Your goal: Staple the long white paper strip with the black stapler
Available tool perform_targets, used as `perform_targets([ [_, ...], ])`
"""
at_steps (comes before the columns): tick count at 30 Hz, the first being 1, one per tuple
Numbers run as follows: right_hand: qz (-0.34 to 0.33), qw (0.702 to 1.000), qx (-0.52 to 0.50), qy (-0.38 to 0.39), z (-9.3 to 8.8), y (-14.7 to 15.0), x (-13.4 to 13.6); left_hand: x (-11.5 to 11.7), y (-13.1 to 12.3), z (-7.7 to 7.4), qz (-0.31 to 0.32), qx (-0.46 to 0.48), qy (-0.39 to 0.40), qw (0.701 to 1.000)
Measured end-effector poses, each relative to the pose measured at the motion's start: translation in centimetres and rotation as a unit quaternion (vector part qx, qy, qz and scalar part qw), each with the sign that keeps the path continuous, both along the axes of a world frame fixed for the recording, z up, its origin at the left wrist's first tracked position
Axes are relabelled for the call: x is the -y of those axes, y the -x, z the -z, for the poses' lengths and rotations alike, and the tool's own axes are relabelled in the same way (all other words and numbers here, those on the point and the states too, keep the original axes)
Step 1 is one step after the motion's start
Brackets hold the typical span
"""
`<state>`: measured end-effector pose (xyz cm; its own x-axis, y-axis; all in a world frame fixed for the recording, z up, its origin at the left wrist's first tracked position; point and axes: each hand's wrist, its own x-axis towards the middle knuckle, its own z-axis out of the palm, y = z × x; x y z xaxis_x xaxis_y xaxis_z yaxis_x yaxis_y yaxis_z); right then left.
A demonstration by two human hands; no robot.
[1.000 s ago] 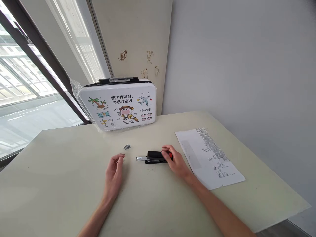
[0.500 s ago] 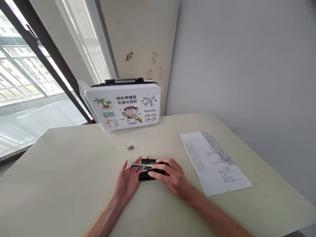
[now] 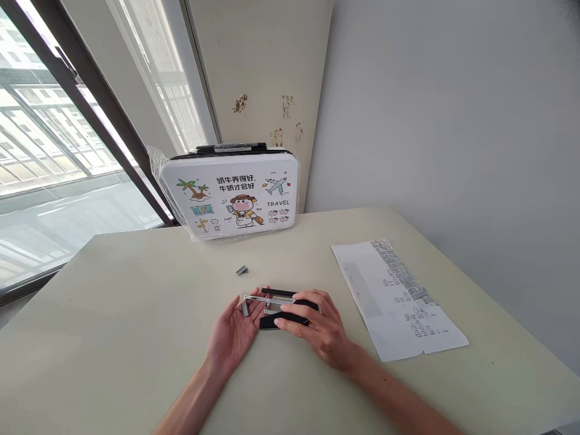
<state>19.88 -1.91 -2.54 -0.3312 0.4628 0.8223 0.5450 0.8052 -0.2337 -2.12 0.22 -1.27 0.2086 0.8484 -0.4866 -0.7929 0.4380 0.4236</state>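
The right hand's fingers close around the spread-open black stapler, over the bench; the left hand, palm up and loosely open, has a staple strip against its fingers. The stapler looks stiff and fairly light, best gripped by its body; the strip, and the loose staples beyond, probably snap easily.

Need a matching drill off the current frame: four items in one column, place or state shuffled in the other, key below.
1. Stapler
2. Suitcase
3. Paper sheet
4. Left hand

A. Flat on the table, right of the right hand
B. Palm up, fingers extended
C. Upright near the table's far edge, in clear plastic wrap
D. Opened out, in the right hand's grip

Pairs: 1-D, 2-C, 3-A, 4-B
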Motion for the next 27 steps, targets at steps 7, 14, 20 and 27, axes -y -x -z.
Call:
perform_targets([
  [7,-0.001,0.96,-0.194,0.203,0.8,0.0,-0.5,0.6,0.1,-0.1,-0.061,-0.265,-0.112,0.956],
  [14,-0.011,0.899,-0.274,0.341,1.2,0.5,-0.7,2.4,-0.7,-1.2,-0.023,-0.483,-0.224,0.846],
  [20,-0.035,0.899,-0.246,0.362,1.0,0.7,-0.6,3.0,-1.4,0.1,0.064,-0.489,-0.294,0.819],
  [27,0.027,0.899,-0.241,0.364,2.3,1.5,-4.1,2.1,-0.6,0.2,0.023,-0.339,-0.218,0.915],
])
